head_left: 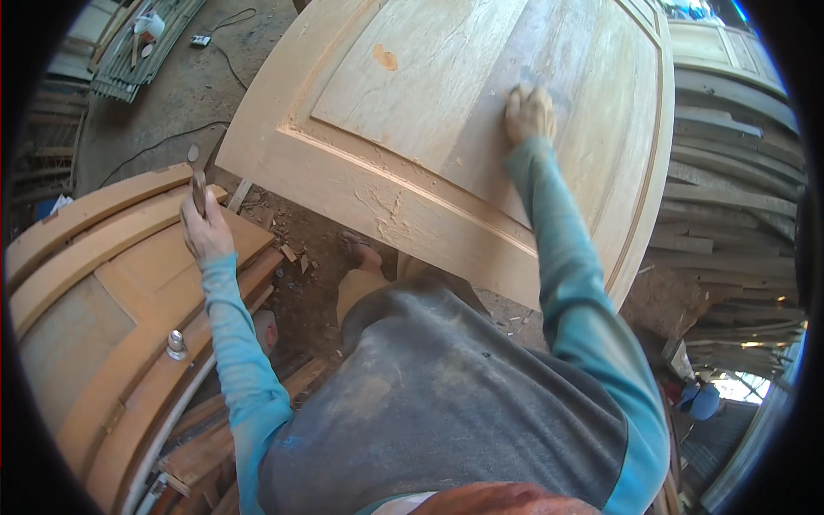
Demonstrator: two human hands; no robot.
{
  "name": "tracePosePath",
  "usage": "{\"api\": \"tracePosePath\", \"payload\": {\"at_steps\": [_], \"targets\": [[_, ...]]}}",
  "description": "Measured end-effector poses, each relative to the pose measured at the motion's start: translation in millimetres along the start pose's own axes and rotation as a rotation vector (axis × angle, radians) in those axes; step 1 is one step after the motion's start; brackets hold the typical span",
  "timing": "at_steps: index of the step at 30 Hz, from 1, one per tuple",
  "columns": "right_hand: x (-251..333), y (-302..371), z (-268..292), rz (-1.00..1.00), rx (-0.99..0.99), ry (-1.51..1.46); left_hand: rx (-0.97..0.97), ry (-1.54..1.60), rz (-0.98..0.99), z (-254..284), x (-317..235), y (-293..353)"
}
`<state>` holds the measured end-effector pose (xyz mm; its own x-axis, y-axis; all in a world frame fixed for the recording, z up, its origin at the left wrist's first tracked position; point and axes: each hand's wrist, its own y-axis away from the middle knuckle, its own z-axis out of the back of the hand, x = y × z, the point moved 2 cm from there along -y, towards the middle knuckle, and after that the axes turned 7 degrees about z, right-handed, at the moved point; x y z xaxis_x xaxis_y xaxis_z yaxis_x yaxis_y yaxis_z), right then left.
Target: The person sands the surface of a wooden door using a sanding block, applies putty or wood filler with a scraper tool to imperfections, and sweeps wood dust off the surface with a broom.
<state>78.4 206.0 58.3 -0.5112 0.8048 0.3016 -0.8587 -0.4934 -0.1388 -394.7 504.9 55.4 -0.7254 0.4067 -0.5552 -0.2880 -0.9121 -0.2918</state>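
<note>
A pale wooden panel door [412,193] with a raised centre lies in front of me. My right hand [530,114] presses down on the raised centre, on its darker grey-brown strip, with the fingers curled under. Whatever lies beneath those fingers is hidden. Off to the left, beside the door's near left corner, my left hand [206,226] is closed around a brown wooden-handled tool [200,193] held upright. The kind of tool cannot be made out. Wood shavings [395,206] are scattered along the door's near rail, and an orange-brown patch [385,57] marks its panel.
At my left lean finished wooden doors [129,318], one with a metal knob [176,345]. Stacked boards [730,189] line the right side. A dark cable [163,142] runs over the floor at the far left, near a white bucket [149,26]. Wood scraps [296,257] lie by my feet.
</note>
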Motion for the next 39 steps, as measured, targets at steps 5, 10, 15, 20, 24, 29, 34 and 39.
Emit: {"api": "tracePosePath", "payload": {"at_steps": [5, 10, 15, 20, 24, 29, 34, 39], "targets": [[-30, -84, -16, -0.107, -0.175, 0.023, 0.047, -0.127, -0.260, -90, -55, -107], [34, 61, -13, -0.061, -0.026, -0.095, 0.024, -0.064, -0.221, -126, -37, -127], [13, -44, -10, -0.027, -0.151, 0.027, 0.230, -0.165, -0.035, -137, -52, -137], [1, -70, -20, 0.048, -0.129, 0.060, 0.310, -0.146, 0.064, -138, -55, -139], [36, 25, -23, -0.089, -0.091, -0.173, 0.292, -0.169, 0.105, -130, -48, -133], [12, -106, -24, -0.016, -0.169, 0.071, 0.370, -0.110, 0.102, -137, -57, -135], [40, -48, -30, -0.101, -0.031, -0.023, 0.371, -0.128, 0.107, -139, -58, -139], [53, 5, -36, -0.042, -0.084, -0.113, 0.326, -0.029, 0.061, -133, -58, -135]]}}
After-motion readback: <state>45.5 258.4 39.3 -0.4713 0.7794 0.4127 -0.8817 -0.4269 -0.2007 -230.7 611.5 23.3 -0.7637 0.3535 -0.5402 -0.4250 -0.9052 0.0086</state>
